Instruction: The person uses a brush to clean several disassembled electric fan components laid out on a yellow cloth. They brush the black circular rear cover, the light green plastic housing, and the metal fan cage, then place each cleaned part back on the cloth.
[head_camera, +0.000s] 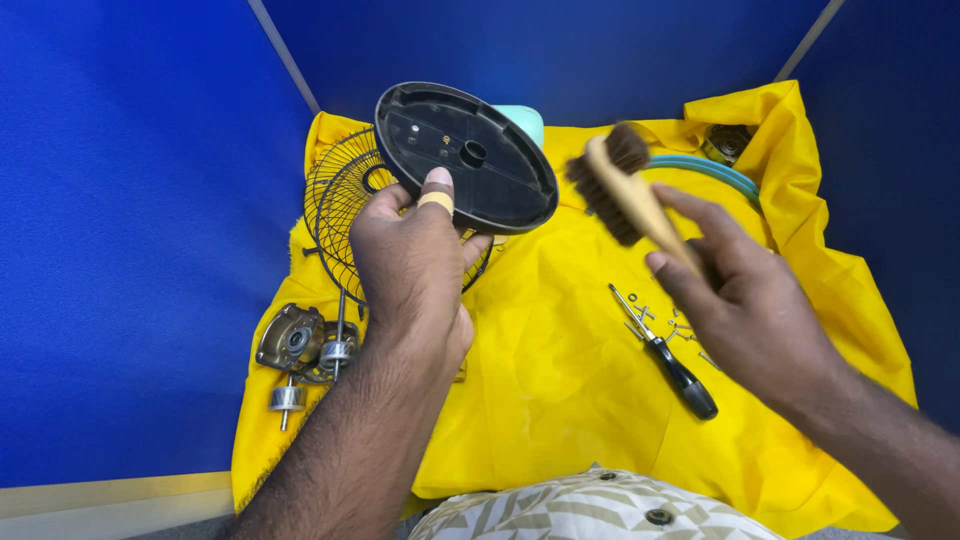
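My left hand (415, 265) holds a round black plastic disc (468, 155) by its lower edge, tilted up with its ribbed underside toward me. A tan bandage wraps the thumb. My right hand (745, 300) grips the wooden handle of a dark-bristled brush (618, 190), held in the air just right of the disc, bristles close to its rim without clearly touching it.
A yellow cloth (560, 350) covers the work surface. On it lie a wire fan grille (335, 205), a small motor with shaft (300, 350), a black-handled screwdriver (670, 355), several loose screws (680, 330), a teal ring (715, 170) and a pale teal part (525, 118). Blue partitions surround it.
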